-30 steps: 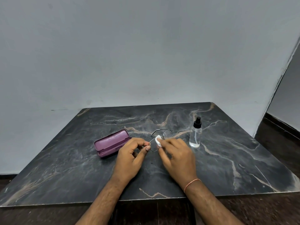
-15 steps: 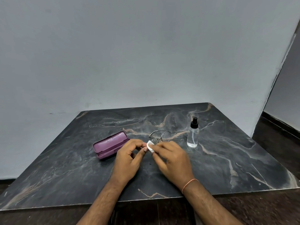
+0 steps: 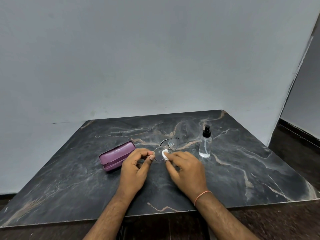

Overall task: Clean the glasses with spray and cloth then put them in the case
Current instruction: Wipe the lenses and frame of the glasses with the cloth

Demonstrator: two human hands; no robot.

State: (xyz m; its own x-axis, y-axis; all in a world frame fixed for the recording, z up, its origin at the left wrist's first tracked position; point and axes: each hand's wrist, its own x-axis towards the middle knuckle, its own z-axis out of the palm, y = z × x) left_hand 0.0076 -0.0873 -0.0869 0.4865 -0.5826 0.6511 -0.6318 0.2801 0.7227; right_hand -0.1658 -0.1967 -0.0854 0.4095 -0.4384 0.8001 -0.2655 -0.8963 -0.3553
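While left hand [image 3: 134, 168] pinches glasses [image 3: 167, 148], right hand [image 3: 186, 168] wiping

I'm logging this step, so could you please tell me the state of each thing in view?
Glasses: unfolded, held at one lens rim, being wiped.
Cloth: bunched, pressed on the near lens.
Case: open, nothing visible inside, lying on the table.
Spray bottle: upright, cap on, partly filled, untouched.
Left hand: pinches the glasses' rim.
Right hand: pinches the cloth.
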